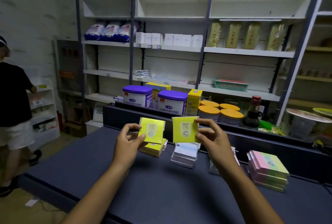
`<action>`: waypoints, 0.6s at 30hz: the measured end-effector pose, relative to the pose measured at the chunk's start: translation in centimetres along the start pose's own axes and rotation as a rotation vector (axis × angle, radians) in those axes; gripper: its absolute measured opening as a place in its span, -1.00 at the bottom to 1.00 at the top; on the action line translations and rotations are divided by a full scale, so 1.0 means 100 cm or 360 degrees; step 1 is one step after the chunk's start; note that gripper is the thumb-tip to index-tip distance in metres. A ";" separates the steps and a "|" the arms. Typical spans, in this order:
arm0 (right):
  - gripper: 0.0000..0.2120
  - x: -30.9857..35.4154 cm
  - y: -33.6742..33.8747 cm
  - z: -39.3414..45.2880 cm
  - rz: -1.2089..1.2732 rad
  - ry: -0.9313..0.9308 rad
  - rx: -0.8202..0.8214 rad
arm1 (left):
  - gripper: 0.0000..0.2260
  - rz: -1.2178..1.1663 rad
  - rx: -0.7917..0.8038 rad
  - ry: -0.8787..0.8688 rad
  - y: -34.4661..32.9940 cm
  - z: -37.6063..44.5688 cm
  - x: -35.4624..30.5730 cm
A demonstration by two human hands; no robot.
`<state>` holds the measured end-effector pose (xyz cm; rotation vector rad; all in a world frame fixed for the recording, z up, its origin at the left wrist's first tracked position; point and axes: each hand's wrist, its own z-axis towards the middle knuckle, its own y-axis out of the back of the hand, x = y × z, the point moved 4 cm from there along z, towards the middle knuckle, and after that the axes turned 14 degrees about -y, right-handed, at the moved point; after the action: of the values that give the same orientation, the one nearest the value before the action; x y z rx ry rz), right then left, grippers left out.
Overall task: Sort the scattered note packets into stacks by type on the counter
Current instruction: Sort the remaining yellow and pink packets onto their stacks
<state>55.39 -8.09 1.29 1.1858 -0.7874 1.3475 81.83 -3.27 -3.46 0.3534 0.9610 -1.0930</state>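
1. My left hand (130, 138) pinches one yellow packet (152, 130); my right hand (211, 134) pinches its twin (185, 130), both raised above the tabletop (143, 188).
2. Step as I read it: matching types.
3. Next: lay both on the yellow stack (153, 149), beside the white stack (185, 155).

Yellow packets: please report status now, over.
Left hand pinches one yellow packet; right hand pinches second yellow packet. Both raised over the yellow stack. White stack beside it. Nothing in the way.
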 end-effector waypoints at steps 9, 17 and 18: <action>-0.66 -0.006 -0.029 0.025 0.0013 -0.0076 -0.0164 | -0.84 0.0134 0.0324 0.0167 -0.004 0.046 0.061; -0.70 -0.006 -0.047 0.049 0.0038 -0.0086 -0.0214 | -0.84 0.0455 0.0548 0.0017 0.004 0.056 0.080; -0.70 -0.006 -0.049 0.052 0.0045 -0.0078 -0.0210 | -0.84 0.0490 0.0566 -0.0013 0.004 0.057 0.081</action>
<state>61.14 -12.40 1.29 1.1104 -0.9174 1.2735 85.95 -11.67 -6.78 0.7614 0.6737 -0.9769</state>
